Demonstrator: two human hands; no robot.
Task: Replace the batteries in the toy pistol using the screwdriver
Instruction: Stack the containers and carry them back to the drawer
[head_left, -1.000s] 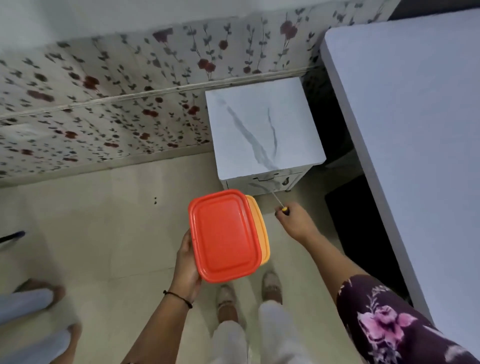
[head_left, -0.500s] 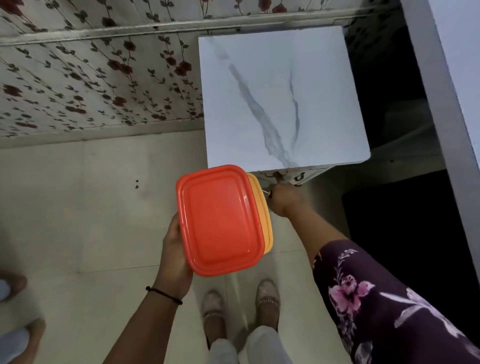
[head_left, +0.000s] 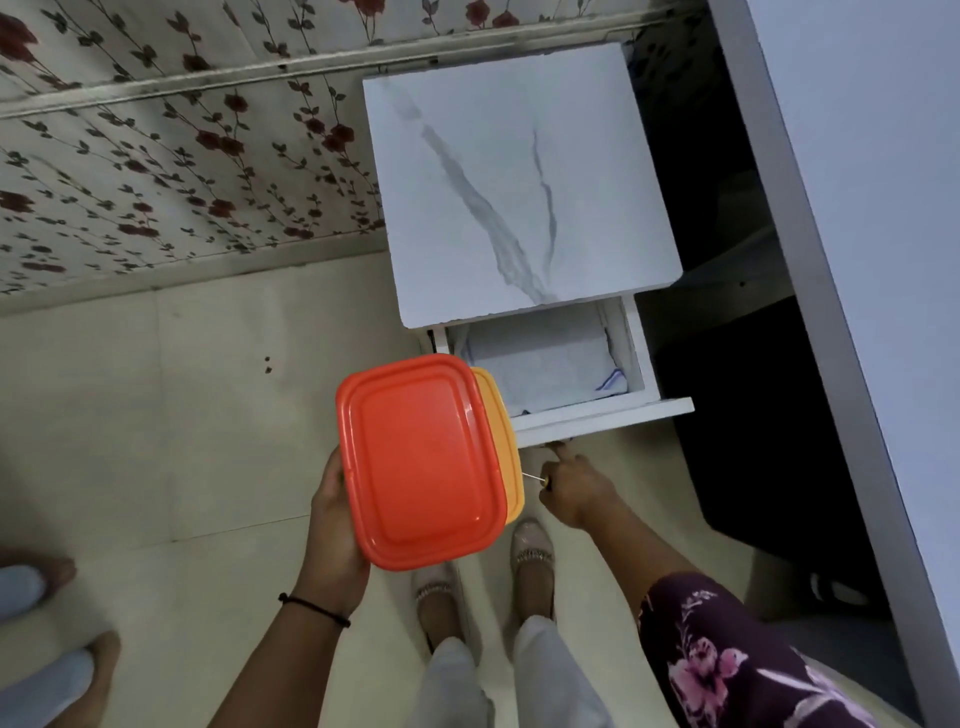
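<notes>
Drawer of a marble-topped cabinet stands open at centre, its front panel toward the person. Inside lies pale folded cloth, with a blue-edged item tucked in the near right corner; what that item is cannot be told.

Just left of the drawer, the left hand holds an orange box flat from beneath, lid up. The thumb lies along the box's left edge and the fingers are hidden below it. The lid is on, so the contents do not show. A yellow box peeks out along the right side, beneath the orange one. A black band circles the left wrist.

The right hand reaches forward just below the drawer front. Its forefinger stretches up to the panel's lower edge, while the other fingers curl round the screwdriver. The thin shaft points left toward the yellow box, and only the tip of the handle shows.

The person's two shoes stand on the pale tiled floor below the hands. Another person's feet show at the near left. Flowered wall runs along the far left, and a white table fills the right.
</notes>
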